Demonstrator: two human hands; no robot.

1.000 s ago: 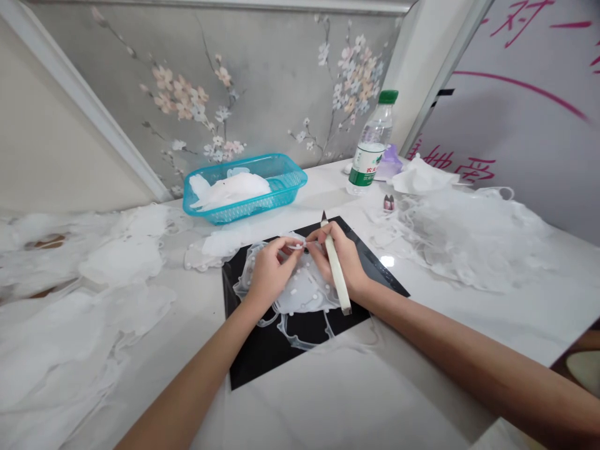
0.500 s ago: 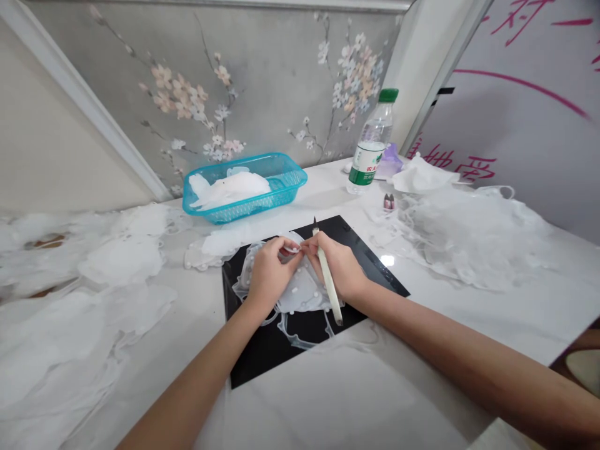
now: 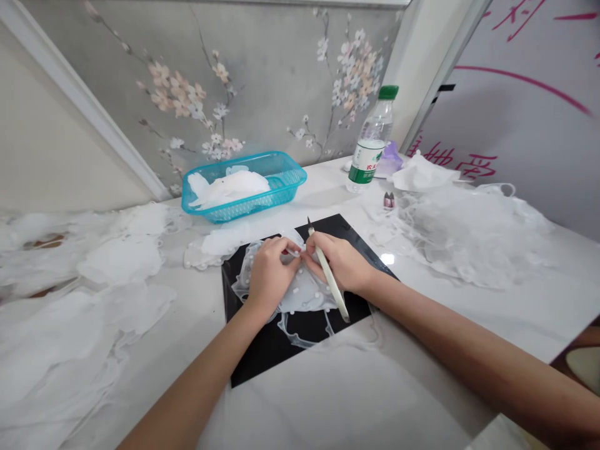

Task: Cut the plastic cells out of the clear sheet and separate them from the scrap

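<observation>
Taking the black mat [image 3: 262, 356] as the dial, with twelve pointing away from the person, the white plastic sheet [image 3: 307, 294] lies at its centre, partly under both hands. The left hand [image 3: 270, 272] is at ten o'clock, thumb and forefinger pinching what looks like the sheet's far edge. The right hand [image 3: 341, 262] is at two o'clock, its fingers curled around a pale tool [image 3: 330, 275] whose dark tip aims at eleven and whose butt aims at five. Its thumb and forefinger meet close beside the left fingertips; whether they also grasp the edge, I cannot tell. A clear plastic strip [image 3: 295, 339] loops out toward six.

At eleven o'clock, beyond the mat, a blue basket [image 3: 253, 207] holds white pieces [image 3: 239, 186]. A green-capped bottle [image 3: 370, 150] stands upright at one, just beside something purple [image 3: 391, 161]. A large heap of white plastic [image 3: 478, 231] fills two to three, and more white sheets [image 3: 117, 256] spread around nine
</observation>
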